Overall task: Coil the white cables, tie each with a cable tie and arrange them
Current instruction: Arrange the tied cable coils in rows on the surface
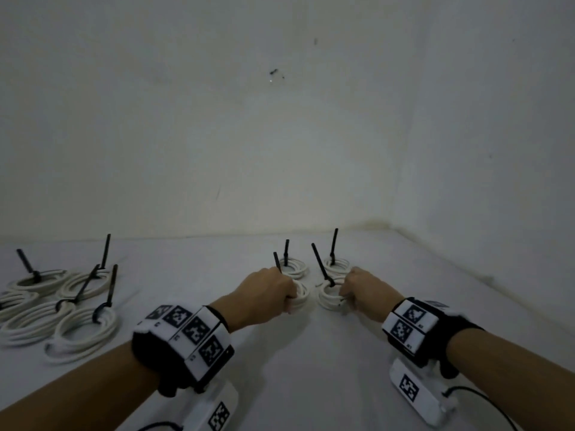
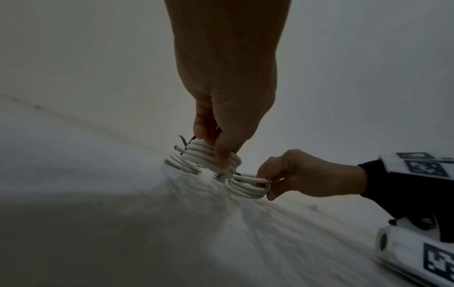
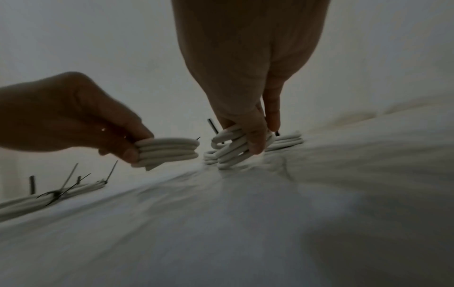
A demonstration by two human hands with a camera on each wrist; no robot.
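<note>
At about nine o'clock on the white table (image 1: 311,353), a group of large coils (image 1: 59,312) of white cable lies bunched together, each bound with a black cable tie whose tail stands up; one tie (image 1: 109,293) rises from the nearest coil (image 1: 82,335). In the right wrist view the same group (image 3: 49,196) shows low at eight o'clock, its ties pointing up at slants.

Toward the middle, the left hand (image 1: 267,292) reaches forward with its fingers and thumb curled round the edge of a small tied coil (image 1: 301,295). The right wrist view shows this coil (image 3: 167,151) pinched between thumb and fingers and lifted a little off the table. Its black tie (image 1: 277,262) sticks up just behind the knuckles.

At twelve o'clock from it, another small coil (image 1: 295,266) lies flat on the table with its tie (image 1: 286,251) upright.

Just right of centre, the right hand (image 1: 364,290) grips the near edge of a second small coil (image 1: 330,296), fingers curled over the strands; in the right wrist view this coil (image 3: 236,153) is tilted with its lower edge at the table. Its tie (image 1: 322,265) leans toward eleven o'clock.

Beyond it, at about one o'clock, a fourth small coil (image 1: 337,264) rests flat, its tie (image 1: 334,246) almost upright.

Both wrists carry black bands (image 1: 183,340) with white marker tiles. A pale wall (image 1: 280,119) stands behind the table.
</note>
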